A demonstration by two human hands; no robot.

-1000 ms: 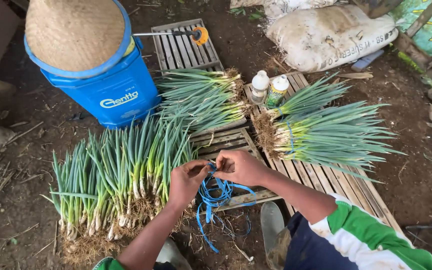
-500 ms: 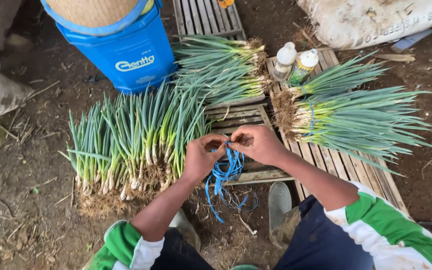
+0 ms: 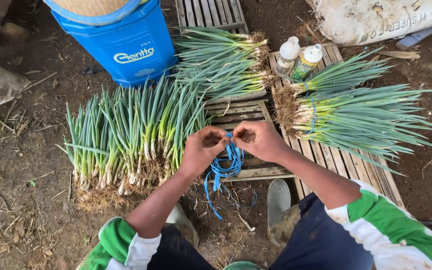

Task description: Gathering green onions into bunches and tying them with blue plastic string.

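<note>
Closer together than a second ago, both hands are now brought to the middle of the view, and the blue bucket (image 3: 121, 42) has slid up to 11 o'clock as the head is tipped down. The left hand (image 3: 203, 150) is pinched on the blue plastic string (image 3: 226, 167), and the right hand (image 3: 258, 140) is pinched on the same tangle from the other side; thumbs and forefingers meet over it, seemingly so that single strands can be teased apart. The string's loose ends are left hanging down toward 6 o'clock, between the knees, above the dirt floor (image 3: 21, 200).

At 9 o'clock a loose row of spring onions (image 3: 131, 135) is laid out, roots toward the person and leaves pointing away, apparently kept within easy reach of the left hand. At 3 o'clock a tied bundle (image 3: 356, 117) is laid on the wooden slats (image 3: 326, 160), roots inward, with blue string seen round it. A further heap of onions (image 3: 221, 60) is piled at 12 o'clock.

The bucket is capped with a woven straw hat (image 3: 88, 6), so its contents are hidden. Two small plastic bottles (image 3: 298, 57) are stood at 1 o'clock on the slats; what is in them cannot be told. A white sack (image 3: 376, 20) is lying at 2 o'clock.
</note>
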